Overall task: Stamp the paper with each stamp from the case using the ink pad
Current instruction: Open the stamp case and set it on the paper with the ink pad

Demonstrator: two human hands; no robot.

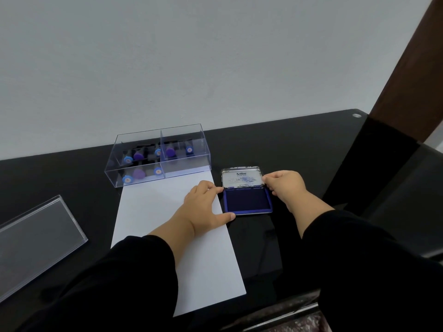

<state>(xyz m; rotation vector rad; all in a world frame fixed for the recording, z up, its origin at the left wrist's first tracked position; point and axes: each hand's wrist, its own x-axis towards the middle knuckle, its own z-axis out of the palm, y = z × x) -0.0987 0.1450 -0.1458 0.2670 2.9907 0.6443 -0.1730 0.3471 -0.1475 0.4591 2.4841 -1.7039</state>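
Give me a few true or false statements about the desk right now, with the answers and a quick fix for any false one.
1. The ink pad is open, its lid raised. True.
2. The paper already carries stamp marks. False: the visible part of the sheet is blank.
3. The left hand holds a stamp. False: it rests on the paper at the ink pad's left edge; the stamps sit in the clear case.
4. The right hand touches the ink pad's right side. True.
5. The case's lid lies on the desk left of the paper. True.
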